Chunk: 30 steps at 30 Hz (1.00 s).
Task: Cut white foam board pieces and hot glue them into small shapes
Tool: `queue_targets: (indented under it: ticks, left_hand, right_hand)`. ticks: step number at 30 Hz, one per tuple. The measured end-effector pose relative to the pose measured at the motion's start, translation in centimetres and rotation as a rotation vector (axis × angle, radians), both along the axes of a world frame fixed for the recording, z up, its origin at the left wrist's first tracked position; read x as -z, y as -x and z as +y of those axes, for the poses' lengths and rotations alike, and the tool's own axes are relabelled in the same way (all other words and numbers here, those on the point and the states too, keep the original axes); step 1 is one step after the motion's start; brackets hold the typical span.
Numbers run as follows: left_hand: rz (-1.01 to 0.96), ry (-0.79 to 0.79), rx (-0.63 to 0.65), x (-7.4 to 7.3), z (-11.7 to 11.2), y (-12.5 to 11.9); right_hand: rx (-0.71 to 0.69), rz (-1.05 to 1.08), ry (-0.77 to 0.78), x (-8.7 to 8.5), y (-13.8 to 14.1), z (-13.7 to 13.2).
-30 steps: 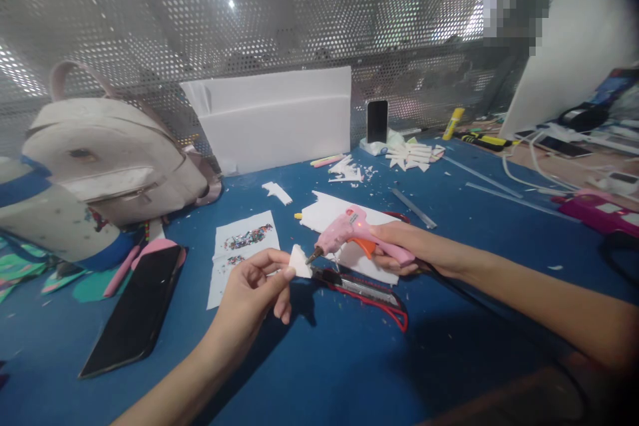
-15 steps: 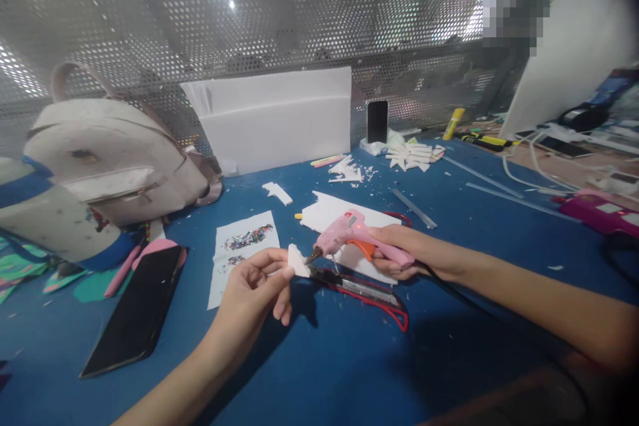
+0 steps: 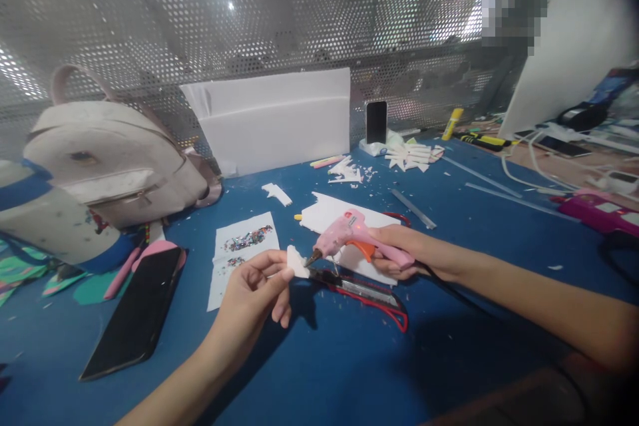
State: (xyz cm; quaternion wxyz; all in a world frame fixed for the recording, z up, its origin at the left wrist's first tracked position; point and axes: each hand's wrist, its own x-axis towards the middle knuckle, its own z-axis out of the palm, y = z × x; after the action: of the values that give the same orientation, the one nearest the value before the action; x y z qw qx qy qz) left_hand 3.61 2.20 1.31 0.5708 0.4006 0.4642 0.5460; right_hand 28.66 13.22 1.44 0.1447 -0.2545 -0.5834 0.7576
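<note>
Between thumb and fingers, my left hand (image 3: 263,286) pinches a small white cut piece (image 3: 297,262), perhaps foam or card. My right hand (image 3: 394,249) is wrapped round the handle of a pink glue gun (image 3: 341,233) with an orange trigger. Its dark nozzle points left and meets, or nearly meets, the right edge of the white piece. Below the glue gun lies a red and black box cutter (image 3: 369,293) on the blue tabletop. A larger white sheet (image 3: 324,210) lies behind the gun, partly hidden by it.
Left of my left hand are a paper with glitter (image 3: 247,238) and a large black phone (image 3: 134,316). A backpack (image 3: 114,153) and a bottle (image 3: 60,219) stand at the left. White scraps (image 3: 344,170), clear glue sticks (image 3: 413,208) and a yellow glue tube (image 3: 452,124) lie or stand farther back.
Almost nothing differs. Both hands keep their hold, and the nozzle stays at the edge of the white piece, with only a tiny shift of the view.
</note>
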Motion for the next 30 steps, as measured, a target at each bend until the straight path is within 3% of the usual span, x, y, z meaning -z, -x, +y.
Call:
queue_targets:
  ticks: [14,19,24,30]
  left_hand:
    - [0.095,-0.039,-0.058,-0.2,-0.1,0.0]
    - [0.227,-0.101,-0.142,-0.5,-0.1,0.1]
    - [0.277,-0.066,-0.218,-0.4,0.1,0.0]
    - [0.311,-0.085,-0.206,0.3,0.4,0.3]
  right_hand:
    - [0.005,-0.018,-0.022,0.0,-0.2,0.0]
    - [0.091,0.077,0.1,-0.2,-0.6,0.5]
    - [0.184,0.151,0.134,0.4,-0.9,1.1]
    - [0.098,0.073,0.111,-0.2,-0.4,0.1]
